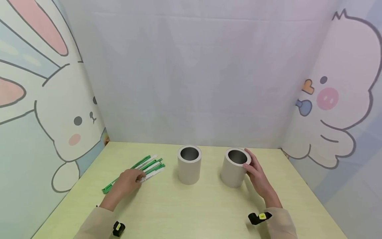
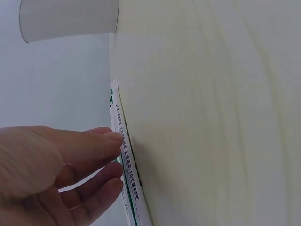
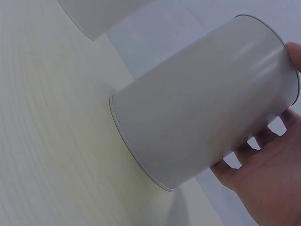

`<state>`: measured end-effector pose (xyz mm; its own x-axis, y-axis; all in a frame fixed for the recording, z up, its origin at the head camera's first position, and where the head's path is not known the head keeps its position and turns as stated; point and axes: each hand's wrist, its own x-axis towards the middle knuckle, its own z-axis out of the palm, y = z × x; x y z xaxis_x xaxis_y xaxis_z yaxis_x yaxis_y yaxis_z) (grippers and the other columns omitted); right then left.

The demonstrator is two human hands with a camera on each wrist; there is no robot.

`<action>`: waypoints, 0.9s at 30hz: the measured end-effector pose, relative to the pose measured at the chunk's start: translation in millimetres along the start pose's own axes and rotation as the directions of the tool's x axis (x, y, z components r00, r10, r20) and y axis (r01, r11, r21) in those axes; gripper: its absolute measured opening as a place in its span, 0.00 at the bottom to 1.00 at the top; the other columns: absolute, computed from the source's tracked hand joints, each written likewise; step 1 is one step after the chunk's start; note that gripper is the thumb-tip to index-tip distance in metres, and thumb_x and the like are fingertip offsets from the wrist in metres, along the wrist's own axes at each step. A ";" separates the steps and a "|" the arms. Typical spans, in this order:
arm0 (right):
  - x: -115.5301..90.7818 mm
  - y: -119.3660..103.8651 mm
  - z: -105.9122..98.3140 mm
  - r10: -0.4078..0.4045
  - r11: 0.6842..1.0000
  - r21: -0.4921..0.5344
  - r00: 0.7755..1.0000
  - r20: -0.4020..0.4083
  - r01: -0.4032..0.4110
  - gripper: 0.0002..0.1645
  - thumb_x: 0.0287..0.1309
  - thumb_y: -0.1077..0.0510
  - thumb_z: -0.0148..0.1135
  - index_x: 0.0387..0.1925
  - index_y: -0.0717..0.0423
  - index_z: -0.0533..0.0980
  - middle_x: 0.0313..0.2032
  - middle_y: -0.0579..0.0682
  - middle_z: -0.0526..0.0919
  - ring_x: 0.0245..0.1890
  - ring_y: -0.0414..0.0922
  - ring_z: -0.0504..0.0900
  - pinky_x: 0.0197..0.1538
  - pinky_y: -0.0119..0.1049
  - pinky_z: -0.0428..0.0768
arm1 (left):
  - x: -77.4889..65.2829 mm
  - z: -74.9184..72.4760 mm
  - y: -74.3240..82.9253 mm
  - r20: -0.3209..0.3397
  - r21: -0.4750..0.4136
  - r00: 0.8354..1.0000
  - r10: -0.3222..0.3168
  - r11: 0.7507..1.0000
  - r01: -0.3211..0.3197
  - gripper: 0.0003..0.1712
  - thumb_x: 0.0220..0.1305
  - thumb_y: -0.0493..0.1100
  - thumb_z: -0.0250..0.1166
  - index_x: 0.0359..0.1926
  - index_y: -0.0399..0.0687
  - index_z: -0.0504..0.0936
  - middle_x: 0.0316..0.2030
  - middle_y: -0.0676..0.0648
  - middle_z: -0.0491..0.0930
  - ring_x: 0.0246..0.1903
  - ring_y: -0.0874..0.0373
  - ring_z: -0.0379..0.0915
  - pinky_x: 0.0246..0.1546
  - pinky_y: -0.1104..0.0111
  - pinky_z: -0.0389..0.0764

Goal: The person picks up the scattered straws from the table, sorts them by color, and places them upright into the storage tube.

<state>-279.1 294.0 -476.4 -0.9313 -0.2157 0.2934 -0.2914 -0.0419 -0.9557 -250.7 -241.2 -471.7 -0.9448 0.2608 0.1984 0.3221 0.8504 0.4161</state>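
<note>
Several long, thin wrapped straws in green-and-white printed sleeves lie side by side at the left of the table. My left hand is over their near part, fingers bent. In the left wrist view its thumb and fingertips are right at the edge of a white straw sleeve; I cannot tell if they pinch it. My right hand grips a white cylindrical container from its right side, thumb near the rim and fingers along the wall. In the right wrist view, this container's base is against the tabletop.
A second white cylindrical container, open at the top, stands upright at mid-table, between the straws and the gripped container. The pale yellow table ends at a plain white backdrop. Cartoon-printed panels flank it on both sides.
</note>
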 end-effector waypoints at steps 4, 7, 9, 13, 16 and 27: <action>1.7 0.4 0.6 0.003 1.000 0.003 1.000 0.003 -0.003 0.39 0.84 0.58 0.44 0.86 0.52 0.42 0.78 0.52 0.56 0.70 0.32 0.65 0.65 0.23 0.70 | 0.0 3.0 -2.2 -0.011 0.012 1.000 0.005 1.000 -0.005 0.14 0.59 0.25 0.73 0.45 0.41 0.91 0.35 0.50 0.85 0.32 0.61 0.72 0.33 0.65 0.78; 2.6 -0.2 1.0 0.001 1.000 0.008 1.000 0.001 -0.001 0.40 0.83 0.58 0.44 0.86 0.52 0.42 0.78 0.52 0.56 0.70 0.32 0.65 0.65 0.23 0.70 | 0.0 3.6 -2.1 -0.009 0.014 1.000 0.002 1.000 -0.002 0.14 0.58 0.25 0.73 0.44 0.42 0.90 0.35 0.50 0.86 0.33 0.61 0.74 0.34 0.63 0.80; 3.1 -0.8 1.1 0.000 1.000 0.011 1.000 0.001 0.000 0.40 0.83 0.59 0.44 0.86 0.53 0.43 0.78 0.53 0.56 0.70 0.32 0.65 0.66 0.24 0.69 | 0.4 3.4 -1.6 -0.005 0.013 1.000 0.000 1.000 0.000 0.15 0.58 0.25 0.74 0.44 0.42 0.90 0.35 0.50 0.85 0.32 0.61 0.73 0.34 0.63 0.79; 3.5 -1.7 0.3 -0.001 1.000 0.008 1.000 0.005 0.001 0.40 0.83 0.59 0.44 0.86 0.53 0.42 0.78 0.54 0.55 0.70 0.33 0.65 0.66 0.24 0.69 | 0.7 2.2 0.6 -0.001 0.013 1.000 0.013 1.000 -0.013 0.15 0.57 0.24 0.73 0.44 0.41 0.90 0.33 0.51 0.83 0.31 0.60 0.69 0.32 0.65 0.75; 3.6 -2.0 -0.5 -0.002 1.000 0.003 1.000 0.006 0.002 0.40 0.83 0.58 0.44 0.86 0.53 0.42 0.79 0.55 0.54 0.71 0.34 0.64 0.66 0.23 0.69 | 1.0 1.2 2.6 -0.003 0.018 1.000 0.027 0.999 -0.027 0.16 0.57 0.24 0.72 0.45 0.41 0.90 0.32 0.50 0.83 0.30 0.60 0.67 0.30 0.67 0.73; 0.7 -1.3 -1.0 0.002 1.000 0.011 1.000 0.007 -0.002 0.40 0.83 0.59 0.44 0.86 0.53 0.42 0.78 0.56 0.54 0.70 0.34 0.65 0.66 0.24 0.70 | 3.9 3.1 5.4 -0.019 0.057 0.999 0.033 0.998 -0.032 0.17 0.60 0.22 0.70 0.44 0.44 0.92 0.31 0.51 0.84 0.29 0.60 0.70 0.30 0.65 0.77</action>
<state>-279.6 294.9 -474.9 -0.9304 -0.2226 0.2912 -0.2870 -0.0518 -0.9565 -252.9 -234.1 -471.5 -0.9324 0.2798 0.2288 0.3479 0.8662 0.3587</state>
